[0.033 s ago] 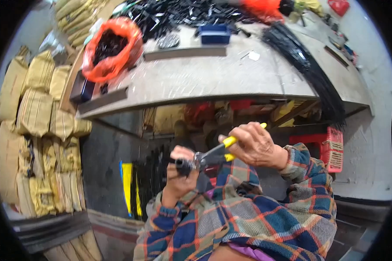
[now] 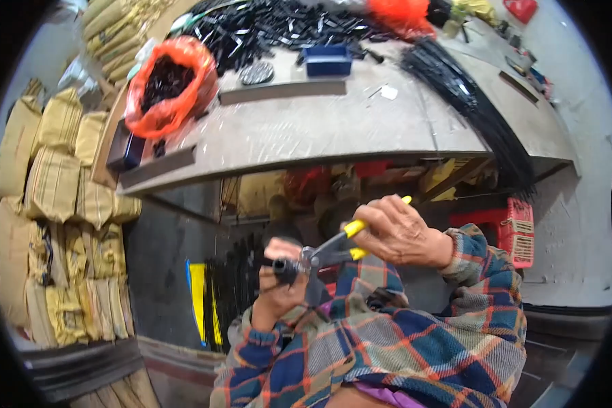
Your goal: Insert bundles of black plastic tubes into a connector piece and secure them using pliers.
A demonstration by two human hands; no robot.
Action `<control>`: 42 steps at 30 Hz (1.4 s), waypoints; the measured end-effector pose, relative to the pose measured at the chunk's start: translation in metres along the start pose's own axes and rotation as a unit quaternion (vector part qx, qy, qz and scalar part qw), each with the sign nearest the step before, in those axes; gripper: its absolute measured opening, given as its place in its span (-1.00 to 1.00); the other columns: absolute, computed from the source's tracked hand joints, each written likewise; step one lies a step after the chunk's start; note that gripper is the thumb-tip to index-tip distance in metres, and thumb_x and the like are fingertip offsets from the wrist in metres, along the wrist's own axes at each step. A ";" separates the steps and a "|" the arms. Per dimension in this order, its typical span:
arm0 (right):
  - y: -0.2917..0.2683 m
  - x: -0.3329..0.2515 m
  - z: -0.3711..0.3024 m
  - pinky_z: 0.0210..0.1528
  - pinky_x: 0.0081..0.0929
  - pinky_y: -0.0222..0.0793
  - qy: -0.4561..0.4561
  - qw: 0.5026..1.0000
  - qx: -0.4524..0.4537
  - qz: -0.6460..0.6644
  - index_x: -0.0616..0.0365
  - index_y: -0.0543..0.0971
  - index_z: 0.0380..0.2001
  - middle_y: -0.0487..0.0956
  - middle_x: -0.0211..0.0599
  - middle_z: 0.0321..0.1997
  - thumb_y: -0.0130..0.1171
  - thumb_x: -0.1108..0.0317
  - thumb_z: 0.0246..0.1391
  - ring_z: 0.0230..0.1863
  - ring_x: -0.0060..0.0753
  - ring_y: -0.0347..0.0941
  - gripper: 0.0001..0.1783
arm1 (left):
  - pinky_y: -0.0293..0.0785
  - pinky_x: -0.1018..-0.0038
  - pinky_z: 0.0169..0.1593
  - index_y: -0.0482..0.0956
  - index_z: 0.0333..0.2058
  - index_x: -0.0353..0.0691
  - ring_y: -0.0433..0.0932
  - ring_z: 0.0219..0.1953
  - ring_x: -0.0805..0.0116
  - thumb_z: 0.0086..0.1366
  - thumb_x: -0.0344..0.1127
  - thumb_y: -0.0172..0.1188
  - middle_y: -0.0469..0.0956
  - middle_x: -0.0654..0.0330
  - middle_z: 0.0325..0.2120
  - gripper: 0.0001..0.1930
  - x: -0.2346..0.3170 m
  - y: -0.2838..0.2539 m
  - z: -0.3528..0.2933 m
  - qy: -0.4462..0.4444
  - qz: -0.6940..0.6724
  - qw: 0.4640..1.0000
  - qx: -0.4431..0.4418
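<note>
My right hand (image 2: 402,232) is closed round the yellow handles of a pair of cutters (image 2: 330,246), with the handles spread apart. The metal head of the cutters meets a dark, round-ended black piece (image 2: 286,270), seen nearly end-on, in my left hand (image 2: 280,289). My left fingers wrap round this black piece; they are slightly blurred, and whether it is one rod or a bundle of strips I cannot tell. Both hands are in front of my body, below the near edge of the table (image 2: 265,139).
Short black pieces (image 2: 279,27) are heaped at the table's back. An orange bag (image 2: 207,75) of dark pieces, a blue box (image 2: 328,62) and long black strips (image 2: 469,98) lie on it. Tan sacks (image 2: 51,177) are stacked left; a red crate (image 2: 520,234) stands right.
The whole view has shifted slightly. Both hands keep their grips, and the cutters stay against the black piece with little visible movement.
</note>
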State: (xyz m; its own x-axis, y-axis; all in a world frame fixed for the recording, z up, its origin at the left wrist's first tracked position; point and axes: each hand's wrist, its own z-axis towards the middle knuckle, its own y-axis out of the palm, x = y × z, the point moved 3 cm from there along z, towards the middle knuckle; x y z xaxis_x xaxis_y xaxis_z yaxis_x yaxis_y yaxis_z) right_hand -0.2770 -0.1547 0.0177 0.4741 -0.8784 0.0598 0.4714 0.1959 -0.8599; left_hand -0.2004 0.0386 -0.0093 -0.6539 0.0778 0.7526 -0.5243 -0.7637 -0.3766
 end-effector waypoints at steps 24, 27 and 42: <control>-0.023 0.001 -0.052 -0.33 -0.41 0.44 0.129 0.704 -0.403 0.571 0.38 0.28 0.01 0.53 -0.02 -0.30 0.00 0.25 0.11 -0.38 -0.11 0.52 -0.52 | 0.42 0.47 -0.14 0.43 -0.07 -0.34 0.50 -0.12 0.20 -0.07 -0.37 0.36 0.45 -0.09 -0.11 -0.47 0.017 0.008 0.005 -0.153 -0.238 0.931 -0.231; -0.010 -0.002 -0.063 -0.38 -0.46 0.52 0.239 0.330 -0.358 0.840 0.35 0.12 0.13 0.44 0.06 -0.06 0.03 0.28 0.11 -0.29 -0.21 0.54 -0.40 | 0.44 0.48 -0.14 0.45 -0.09 -0.29 0.53 -0.17 0.20 -0.13 -0.47 0.37 0.52 0.01 -0.20 -0.47 0.013 0.008 0.004 -0.145 -0.290 0.910 -0.260; -0.015 0.009 -0.035 -0.37 -0.52 0.46 0.174 0.665 -0.245 0.684 0.24 0.28 0.03 0.52 -0.12 -0.20 0.15 0.16 0.02 -0.37 -0.31 0.52 -0.42 | 0.46 0.45 -0.17 0.49 -0.16 -0.29 0.55 -0.20 0.25 -0.15 -0.30 0.38 0.53 0.08 -0.20 -0.50 -0.003 0.006 -0.008 -0.062 -0.198 0.964 -0.165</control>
State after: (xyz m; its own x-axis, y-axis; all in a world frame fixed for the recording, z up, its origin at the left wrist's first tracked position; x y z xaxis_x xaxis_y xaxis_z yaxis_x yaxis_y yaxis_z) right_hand -0.3054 -0.1806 0.0135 -0.0313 -0.0884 -0.9956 -0.5632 0.8245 -0.0555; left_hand -0.2055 0.0390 -0.0178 -0.3077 0.2279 0.9238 -0.8774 -0.4437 -0.1828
